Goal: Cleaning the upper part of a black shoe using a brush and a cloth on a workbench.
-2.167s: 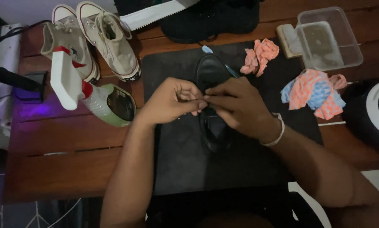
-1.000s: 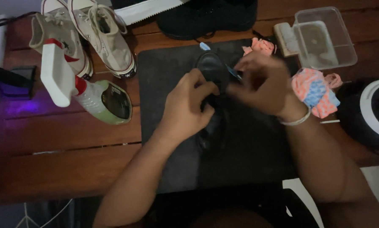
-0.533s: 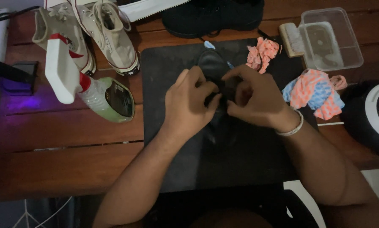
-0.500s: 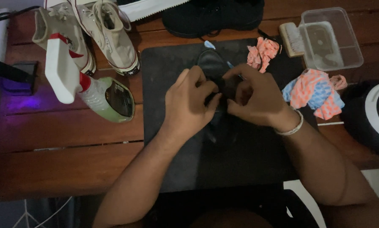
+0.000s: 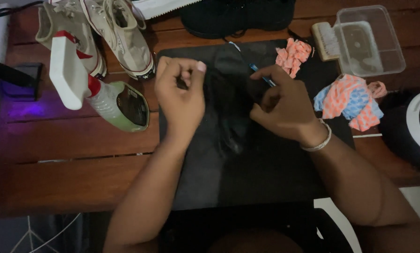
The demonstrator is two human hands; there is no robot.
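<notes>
Black shoe (image 5: 231, 107) lies on the dark mat (image 5: 266, 178) at frame centre. I see my left hand (image 5: 181, 100) curled nearly closed just left of it, fingertips pinched, seemingly on a lace. My right hand (image 5: 280, 110), half-curled, touches the shoe's right side; what it holds I cannot tell.
</notes>
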